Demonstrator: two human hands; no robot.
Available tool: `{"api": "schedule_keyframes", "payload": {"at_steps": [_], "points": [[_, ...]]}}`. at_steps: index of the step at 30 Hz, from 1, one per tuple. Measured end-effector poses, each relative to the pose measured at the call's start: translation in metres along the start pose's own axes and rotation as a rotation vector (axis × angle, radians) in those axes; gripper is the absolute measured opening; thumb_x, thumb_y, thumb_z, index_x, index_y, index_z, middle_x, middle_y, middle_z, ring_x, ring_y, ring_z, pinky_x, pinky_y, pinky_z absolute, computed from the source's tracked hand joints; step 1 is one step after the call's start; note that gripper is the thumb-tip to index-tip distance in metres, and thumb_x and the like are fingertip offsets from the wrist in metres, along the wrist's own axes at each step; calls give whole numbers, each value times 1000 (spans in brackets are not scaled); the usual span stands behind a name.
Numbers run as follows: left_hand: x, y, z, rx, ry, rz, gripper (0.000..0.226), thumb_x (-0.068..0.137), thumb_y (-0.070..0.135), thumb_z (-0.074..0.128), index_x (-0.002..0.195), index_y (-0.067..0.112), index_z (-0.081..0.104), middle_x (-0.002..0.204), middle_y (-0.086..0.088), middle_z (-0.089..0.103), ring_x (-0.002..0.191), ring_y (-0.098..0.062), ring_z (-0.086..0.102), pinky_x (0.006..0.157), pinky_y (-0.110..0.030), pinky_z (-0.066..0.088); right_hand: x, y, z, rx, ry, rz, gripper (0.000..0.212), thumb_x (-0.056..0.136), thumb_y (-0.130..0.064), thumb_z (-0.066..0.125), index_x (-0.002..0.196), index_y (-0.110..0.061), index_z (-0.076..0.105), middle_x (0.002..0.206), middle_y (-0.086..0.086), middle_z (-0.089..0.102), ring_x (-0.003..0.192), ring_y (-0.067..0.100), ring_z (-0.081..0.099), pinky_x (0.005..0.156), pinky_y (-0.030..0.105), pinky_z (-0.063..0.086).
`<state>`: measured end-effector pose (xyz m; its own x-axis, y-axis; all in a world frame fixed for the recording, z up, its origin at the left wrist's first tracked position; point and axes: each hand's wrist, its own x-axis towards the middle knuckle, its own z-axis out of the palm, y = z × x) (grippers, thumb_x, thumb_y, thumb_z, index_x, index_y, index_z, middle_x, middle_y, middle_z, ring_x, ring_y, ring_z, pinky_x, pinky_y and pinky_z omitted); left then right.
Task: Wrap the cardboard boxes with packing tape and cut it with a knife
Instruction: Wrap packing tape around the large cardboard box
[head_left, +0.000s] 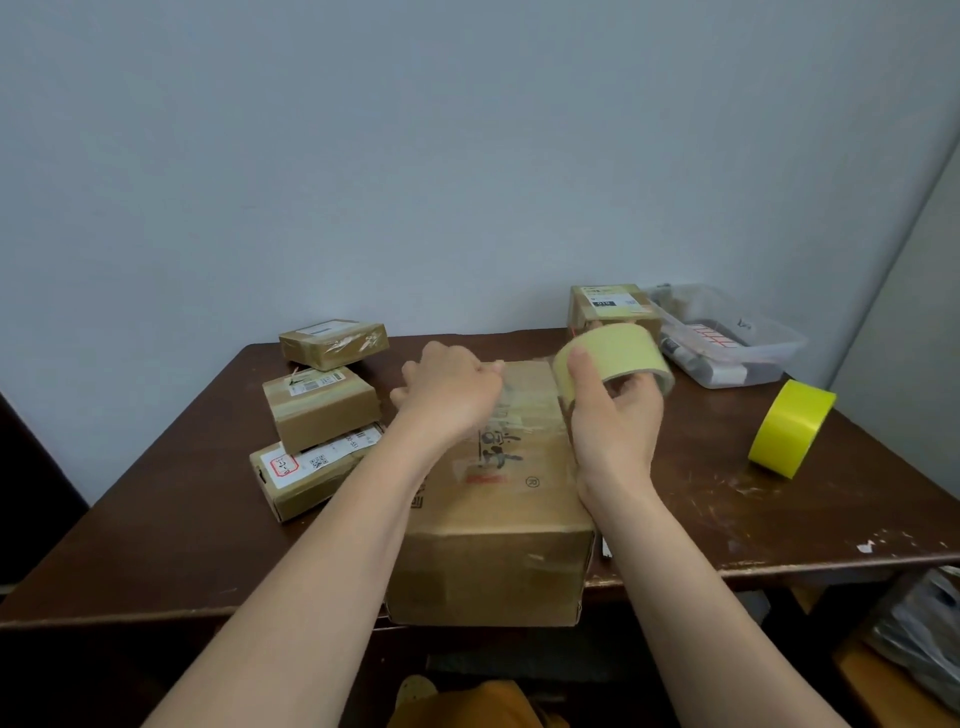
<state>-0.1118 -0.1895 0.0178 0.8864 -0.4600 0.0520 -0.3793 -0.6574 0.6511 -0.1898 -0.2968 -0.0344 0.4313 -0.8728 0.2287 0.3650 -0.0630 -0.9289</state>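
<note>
A large cardboard box (498, 525) stands at the table's front edge, with printed characters and old tape on top. My right hand (610, 415) grips a pale yellow-green roll of packing tape (608, 353) above the box's far right corner, fingers through its core. My left hand (449, 389) pinches the tape's loose end at the box's far top edge. A short clear strip runs between that hand and the roll. No knife shows.
Three small taped boxes (322, 410) sit in a group on the left of the dark wooden table (156, 519). Another small box (608, 309) and a clear plastic bin (737, 343) stand at the back right. A bright yellow tape roll (792, 428) lies at right.
</note>
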Motion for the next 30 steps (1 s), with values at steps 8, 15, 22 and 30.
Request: {"api": "schedule_keyframes", "payload": {"at_steps": [8,15,22,30], "points": [[2,-22,12,-13,45,68,58,101,30,49,47,16,35,115,-39,51,109,-56,51,99,-64,41,14,5,-9,-142,-54,-117,85,95,-10,63,157,-37,11,95,-11,74,99,-9,62,96,12,41],[14,-33,22,132,24,39,45,104,39,35,63,26,49,113,2,28,112,-20,25,90,-48,34,14,18,-4,-200,-2,-147,85,90,1,64,156,-31,20,95,-3,70,83,-14,60,74,-7,33],[20,-42,26,285,2,76,40,105,41,32,83,19,57,117,-1,30,117,-20,27,89,-47,35,14,28,-3,-242,-9,-114,84,91,-1,64,156,-33,20,95,-10,67,94,-2,62,81,-2,37],[18,-47,32,332,81,116,45,104,41,34,63,23,38,112,0,30,108,-17,30,83,-43,36,11,29,-5,-275,-42,-106,84,91,0,64,155,-32,21,99,-2,68,95,0,62,76,-8,34]]}}
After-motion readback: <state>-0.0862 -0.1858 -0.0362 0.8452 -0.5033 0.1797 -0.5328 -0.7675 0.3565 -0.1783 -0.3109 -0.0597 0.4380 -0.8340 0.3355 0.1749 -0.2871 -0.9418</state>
